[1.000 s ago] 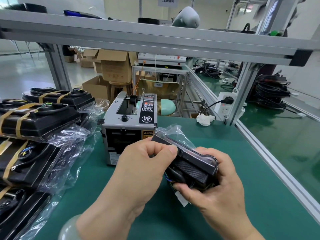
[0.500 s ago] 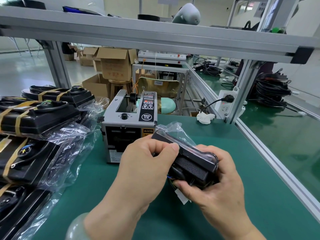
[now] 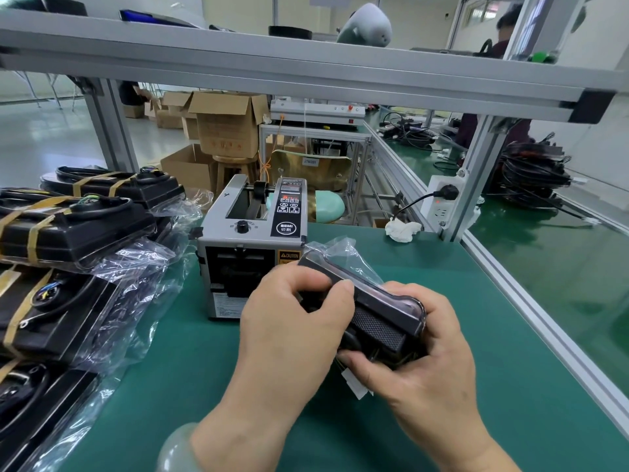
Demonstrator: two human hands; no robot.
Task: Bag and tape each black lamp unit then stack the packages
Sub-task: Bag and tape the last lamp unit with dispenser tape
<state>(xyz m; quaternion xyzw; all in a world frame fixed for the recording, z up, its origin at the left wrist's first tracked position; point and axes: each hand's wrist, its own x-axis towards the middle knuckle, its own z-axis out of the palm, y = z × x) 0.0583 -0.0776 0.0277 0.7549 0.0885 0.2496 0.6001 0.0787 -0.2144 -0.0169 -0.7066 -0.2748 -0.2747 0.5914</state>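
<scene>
Two hands close on a black lamp unit [image 3: 377, 321] held just above the green counter [image 3: 204, 386], directly in front of the grey tape dispenser [image 3: 252, 247]. The left hand [image 3: 292, 335] grips the unit's far end, fingers curled over the top and thumb laid along its edge. The right hand [image 3: 422, 379] cups the near end from below, thumb and fingers wrapped round it. A clear plastic bag [image 3: 343, 253] shows at the unit's far end — its loose mouth stands crumpled between the hands and the dispenser's front. A small white tag [image 3: 355, 386] hangs beneath the unit by the right thumb. Left of the dispenser, finished packages [image 3: 68, 233] — black units in clear bags, strapped with tan tape — lie stacked in layers on the counter. Right of the dispenser, a crumpled white tissue [image 3: 403, 230] sits beside a white power strip [image 3: 442, 202] with a black plug in it. Behind the dispenser, open cardboard boxes [image 3: 228, 127] stand on the floor
</scene>
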